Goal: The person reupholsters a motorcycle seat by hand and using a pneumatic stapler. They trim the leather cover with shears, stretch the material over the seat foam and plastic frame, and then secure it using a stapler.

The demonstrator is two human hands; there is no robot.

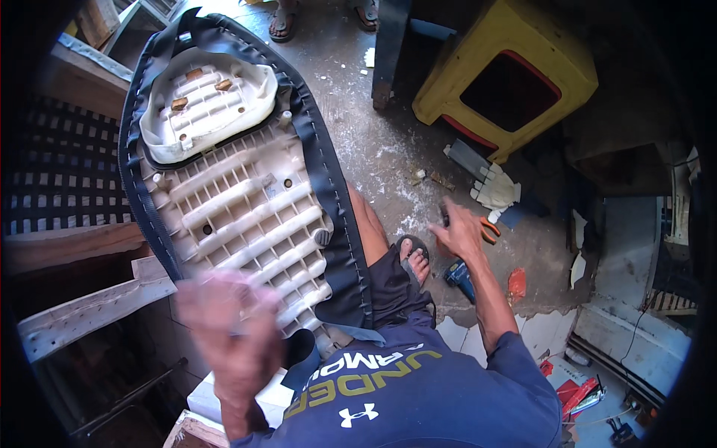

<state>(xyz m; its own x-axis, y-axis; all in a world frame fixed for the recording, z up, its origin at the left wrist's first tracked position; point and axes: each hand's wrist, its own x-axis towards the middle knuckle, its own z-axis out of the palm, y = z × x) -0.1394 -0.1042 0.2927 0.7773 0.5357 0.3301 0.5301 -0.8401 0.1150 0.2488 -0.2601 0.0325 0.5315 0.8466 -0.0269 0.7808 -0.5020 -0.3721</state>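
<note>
An upturned motorcycle seat (246, 201) lies at my left, its white ribbed plastic base facing up. Black cover material (340, 246) is folded over its rim, with a row of staples along the edge. Above the lower left part of the base is my left hand (235, 321), smeared by motion; its grip is not clear. My right hand (459, 233) reaches low to the right, thumb and forefinger apart, with a small dark thing showing between them. Right beside it are orange-handled pliers (490, 231), partly hidden by the hand. A blue tool (460, 281) lies nearer me.
A pale work glove (496, 188) lies on the floor below a yellow plastic stool (515, 82). White scraps are scattered over the concrete floor (366, 127). Wooden slats (97, 313) stand along the left. Another person's sandalled feet (282, 22) show at the top.
</note>
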